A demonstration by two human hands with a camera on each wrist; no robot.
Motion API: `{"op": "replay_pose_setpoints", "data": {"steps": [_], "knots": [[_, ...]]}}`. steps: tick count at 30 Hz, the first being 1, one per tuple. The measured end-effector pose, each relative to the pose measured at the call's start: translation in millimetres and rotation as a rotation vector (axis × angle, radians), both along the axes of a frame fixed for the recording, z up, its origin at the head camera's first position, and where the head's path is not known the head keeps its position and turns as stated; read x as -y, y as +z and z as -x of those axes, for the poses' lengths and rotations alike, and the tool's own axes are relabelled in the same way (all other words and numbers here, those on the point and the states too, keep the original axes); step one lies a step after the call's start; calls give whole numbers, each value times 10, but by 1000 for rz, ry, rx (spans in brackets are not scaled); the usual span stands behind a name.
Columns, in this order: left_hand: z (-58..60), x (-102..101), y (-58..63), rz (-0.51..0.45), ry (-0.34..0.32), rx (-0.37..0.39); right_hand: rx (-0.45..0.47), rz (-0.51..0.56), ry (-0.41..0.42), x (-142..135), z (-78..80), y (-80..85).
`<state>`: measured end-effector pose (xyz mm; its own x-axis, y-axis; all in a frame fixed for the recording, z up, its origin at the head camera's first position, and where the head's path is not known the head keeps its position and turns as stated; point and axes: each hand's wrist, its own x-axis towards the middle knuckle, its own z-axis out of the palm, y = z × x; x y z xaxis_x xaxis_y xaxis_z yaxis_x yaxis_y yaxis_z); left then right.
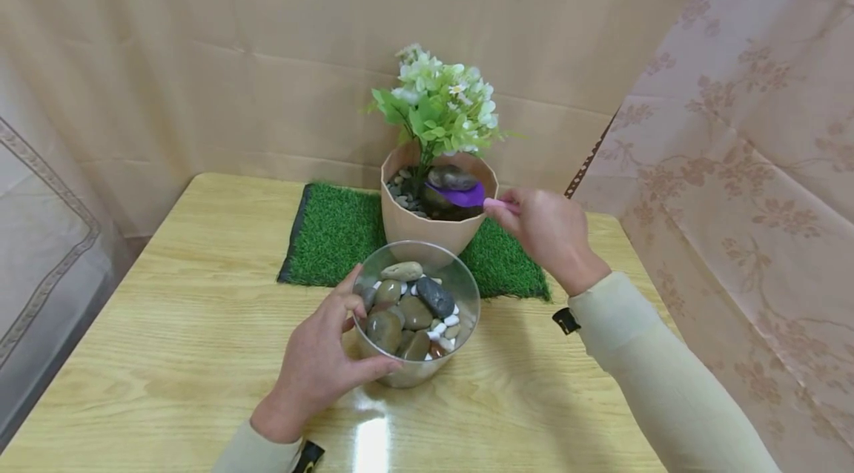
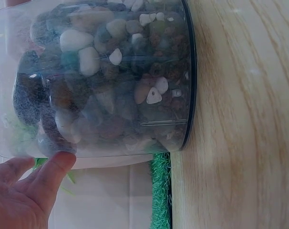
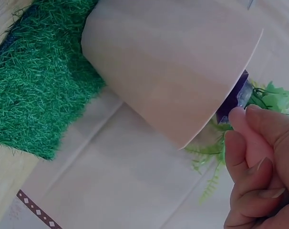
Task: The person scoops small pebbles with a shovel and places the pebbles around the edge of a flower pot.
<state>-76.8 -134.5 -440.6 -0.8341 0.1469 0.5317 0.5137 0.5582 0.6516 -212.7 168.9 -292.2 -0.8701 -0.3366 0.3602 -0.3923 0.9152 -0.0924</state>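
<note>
My right hand [image 1: 547, 232] grips the pink handle of a small trowel [image 1: 469, 195] with a purple blade. The blade is inside the beige flowerpot [image 1: 434, 228], and a large grey stone [image 1: 452, 178] sits at or on it. In the right wrist view the fingers curl round the pink handle [image 3: 253, 140], beside the pot's rim. With thumb and fingers spread round its side, my left hand [image 1: 327, 347] holds a clear round container [image 1: 470, 302]. Large smooth stones [image 1: 415, 312] and small white pebbles [image 2: 154, 95] lie in this container, which stands on the table.
White-and-green flowers [image 1: 447, 98] rise from the pot, with small grey pebbles [image 1: 403, 187] around the stem. Beneath the pot lies a green artificial grass mat [image 1: 333, 228] on the wooden table [image 1: 180, 310]. Beige cloth [image 1: 300, 28] hangs behind, and patterned cloth [image 1: 754, 161] at the right.
</note>
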Motion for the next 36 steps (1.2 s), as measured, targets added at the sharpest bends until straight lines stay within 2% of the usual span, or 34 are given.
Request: {"op": "replay_pose_setpoints", "data": {"steps": [12,29,36], "knots": [[2,-3,4,4,2,8,139,-10,-69,-2,152,36],[9,-3,-14,14,11,-42,192,1,-44,42,296,2],[6,-5,-15,11,18,-33,203,-22,-79,90,372,3]]}}
